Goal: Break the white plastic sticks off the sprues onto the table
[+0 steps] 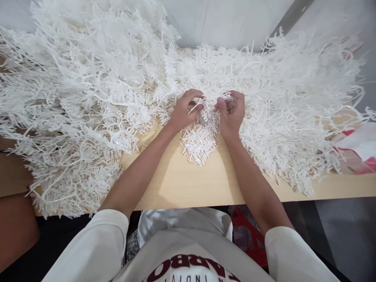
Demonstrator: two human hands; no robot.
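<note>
My left hand is closed in a pinch on a thin white branched plastic piece above the table. Just to its right, my right hand has its thumb and fingers curled together around another white plastic piece. Between and below the hands lies a small heap of short white plastic sticks. Whether the pieces in the two hands are joined cannot be made out among the white strands behind them.
Large tangled piles of white branched plastic stand on the left and right of the wooden table. A red and white plastic bag lies at the right end. Part of another person's limb shows at lower left.
</note>
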